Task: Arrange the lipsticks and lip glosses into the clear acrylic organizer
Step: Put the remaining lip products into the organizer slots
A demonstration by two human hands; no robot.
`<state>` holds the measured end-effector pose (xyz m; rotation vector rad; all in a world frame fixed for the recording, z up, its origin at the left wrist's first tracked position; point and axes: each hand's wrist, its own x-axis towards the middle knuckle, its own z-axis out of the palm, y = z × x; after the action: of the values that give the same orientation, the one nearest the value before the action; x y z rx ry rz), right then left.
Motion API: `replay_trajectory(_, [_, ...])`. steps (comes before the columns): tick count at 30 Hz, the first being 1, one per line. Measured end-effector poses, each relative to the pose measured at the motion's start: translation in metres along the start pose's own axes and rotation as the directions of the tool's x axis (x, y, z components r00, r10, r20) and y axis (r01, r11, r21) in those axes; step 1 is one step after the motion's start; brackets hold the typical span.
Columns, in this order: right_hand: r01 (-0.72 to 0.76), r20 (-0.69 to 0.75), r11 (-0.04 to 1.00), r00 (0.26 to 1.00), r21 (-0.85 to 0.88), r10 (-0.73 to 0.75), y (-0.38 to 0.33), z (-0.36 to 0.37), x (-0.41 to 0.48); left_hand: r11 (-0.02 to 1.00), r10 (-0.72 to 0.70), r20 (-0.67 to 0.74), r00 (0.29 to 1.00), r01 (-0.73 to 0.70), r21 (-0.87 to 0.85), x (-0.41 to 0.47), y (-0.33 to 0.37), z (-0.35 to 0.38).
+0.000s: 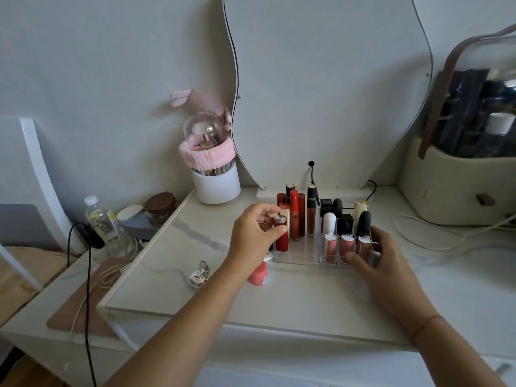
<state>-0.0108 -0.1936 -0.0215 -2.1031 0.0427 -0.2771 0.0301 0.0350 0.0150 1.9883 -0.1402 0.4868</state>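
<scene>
Marble-veined white vanity top [195,291] carried the clear acrylic organizer [296,256]. At the organizer's left front corner the left hand [251,238] pinched a glossy dark red tube [282,238] near its silver cap [280,219], long axis upright; the right hand [382,263] curled round the organizer's right front corner, steadying its smooth wall.

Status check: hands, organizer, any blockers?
Left hand pinches red tube at organizer left front corner. Right hand grips its right front. Pink jar lies by left wrist, not blocking.
</scene>
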Motion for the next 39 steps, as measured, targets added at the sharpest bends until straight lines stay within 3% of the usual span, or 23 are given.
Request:
replay_trajectory(20, [-0.02,0.011,1.0,1.0,-0.003,0.02,-0.004,-0.001,-0.002,0.999,-0.037,0.033,0.999,0.035,0.038,-0.001,-0.014,-0.004])
replay_trajectory(39, [-0.028,0.015,1.0,1.0,0.011,0.028,-0.005,-0.002,-0.002,0.968,-0.147,-0.069,0.987,0.158,0.197,-0.008,-0.022,0.014])
